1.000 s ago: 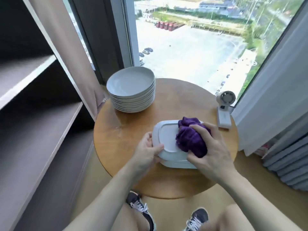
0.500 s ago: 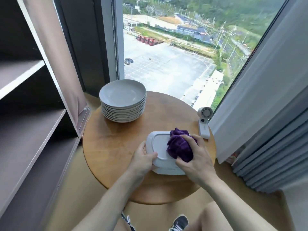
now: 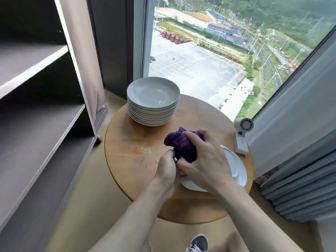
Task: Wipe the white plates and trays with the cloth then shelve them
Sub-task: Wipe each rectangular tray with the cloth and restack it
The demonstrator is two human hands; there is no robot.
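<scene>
Fingers of right hand (image 3: 205, 162) curled round purple cloth (image 3: 182, 147); left hand (image 3: 166, 170) grip hidden; white tray (image 3: 238, 171) mostly covered.

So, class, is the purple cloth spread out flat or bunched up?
Bunched up: the purple cloth is a crumpled wad, gripped by the right hand over the white tray.

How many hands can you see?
2. The left hand holds the white tray at its left edge on the round table. The right hand, touching it, grips the purple cloth over the tray. No others show.
</scene>
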